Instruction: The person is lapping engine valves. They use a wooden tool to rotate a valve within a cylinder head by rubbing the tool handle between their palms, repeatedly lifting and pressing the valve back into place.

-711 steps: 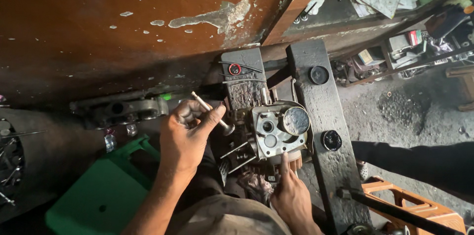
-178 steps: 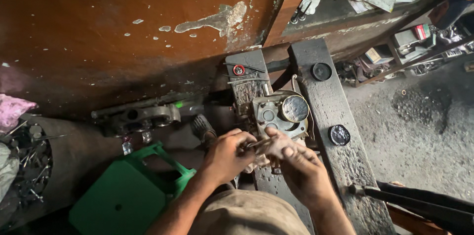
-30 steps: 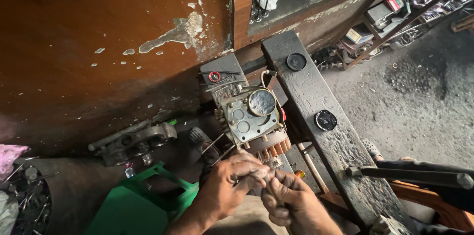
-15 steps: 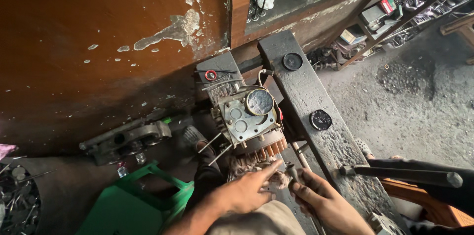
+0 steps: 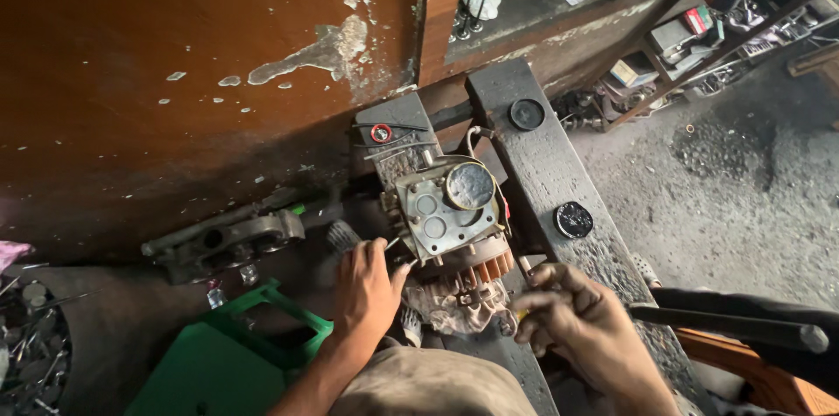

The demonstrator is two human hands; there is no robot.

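Note:
A grey metal alternator (image 5: 450, 206) with a round cap and copper windings sits on a dark, greasy block (image 5: 398, 132). A dirty rag (image 5: 454, 315) lies under its near end. My left hand (image 5: 367, 289) presses against the alternator's left side, its fingertips pinched on a thin metal rod (image 5: 391, 244). My right hand (image 5: 581, 324) is just right of the rag, with fingers curled around a small tool with a yellow bit (image 5: 522, 315). The tool's thin shaft points up toward the windings.
A dark wooden beam (image 5: 546, 171) with two round black discs runs beside the alternator. A green plastic crate (image 5: 223, 359) and a grey metal casting (image 5: 232, 241) lie at left. At right are a black bar (image 5: 734, 324), an orange frame (image 5: 756, 377) and cluttered shelves (image 5: 690, 40).
My hands were together below the alternator and have come apart. The left hand has gone up to its left side and the right hand has shifted right.

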